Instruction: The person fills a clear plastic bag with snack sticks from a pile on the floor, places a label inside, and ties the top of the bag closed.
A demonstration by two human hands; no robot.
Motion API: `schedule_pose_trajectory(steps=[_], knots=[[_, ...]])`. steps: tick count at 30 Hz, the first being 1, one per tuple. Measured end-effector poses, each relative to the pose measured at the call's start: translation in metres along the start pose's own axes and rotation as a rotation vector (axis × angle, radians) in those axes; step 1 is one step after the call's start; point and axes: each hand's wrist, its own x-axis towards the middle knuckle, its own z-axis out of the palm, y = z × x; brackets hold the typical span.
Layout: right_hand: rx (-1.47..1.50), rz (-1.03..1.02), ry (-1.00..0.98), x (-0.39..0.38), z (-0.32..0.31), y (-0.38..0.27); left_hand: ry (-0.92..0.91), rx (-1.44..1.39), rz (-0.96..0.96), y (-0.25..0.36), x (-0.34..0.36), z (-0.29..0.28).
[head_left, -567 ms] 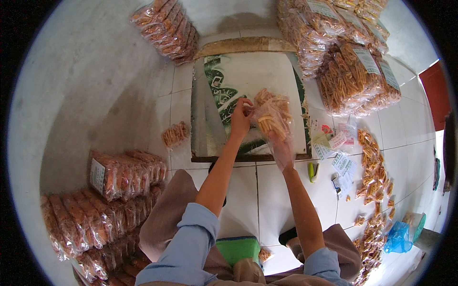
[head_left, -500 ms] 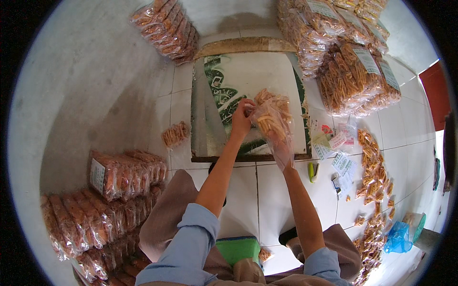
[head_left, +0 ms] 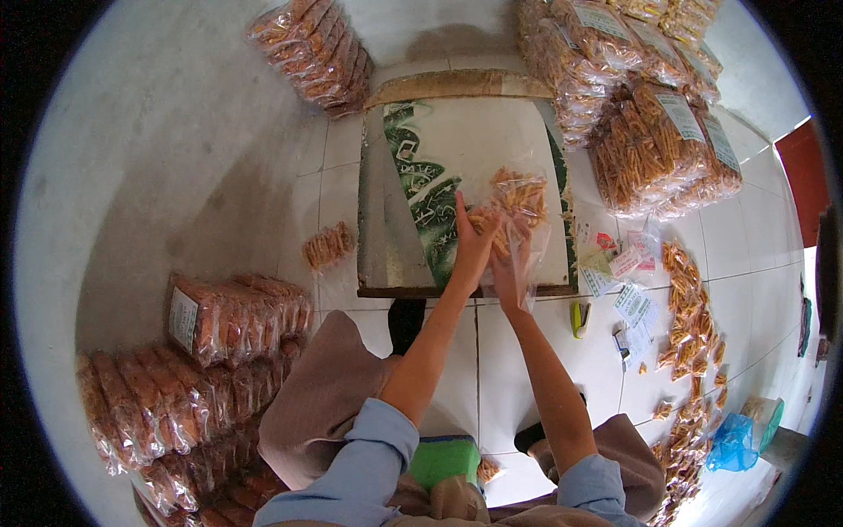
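Clear bag of snack sticks (head_left: 520,195) lies on the right half of the worktop (head_left: 492,132), toward its near edge; its filled part sits beyond both hands and to the right, its loose plastic running back toward the person over the right hand. Left hand (head_left: 474,246) is at the left side of the bag, finger and thumb spread apart in a V, with some sticks visible in the gap; cannot tell whether they are gripped. Right hand (head_left: 507,277) is at the near end of the bag, close beside the left, partly covered by the clear plastic; its fingers are hidden, so cannot tell if they are closed. Left of the worktop, on the tiled floor (head_left: 439,369), a small bag of brown snacks (head_left: 327,247). Just off the near right corner, a yellow-green stapler (head_left: 580,320); right of it, paper labels (head_left: 634,303), and farther right a long row of loose snack bundles (head_left: 689,307). Stacked bags of sticks (head_left: 650,140) at far right; brown snack packs (head_left: 237,316) piled at near left, another stack of packs (head_left: 316,53) at far left. Blue plastic bag (head_left: 733,442) at near right.
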Motion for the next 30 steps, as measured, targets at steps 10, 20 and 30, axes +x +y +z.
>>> schedule_pose_trajectory(steps=[10,20,30], knots=[[0.713,0.452,0.052,0.029,-0.021,0.051,-0.32,0.076,0.019,-0.005,-0.019,0.017],[-0.331,-0.087,-0.061,-0.005,0.003,0.005,-0.144,-0.044,-0.098,-0.01,-0.017,-0.022],[0.004,0.062,0.117,0.02,0.018,0.006,-0.107,0.407,-0.046,-0.002,-0.028,-0.018]])
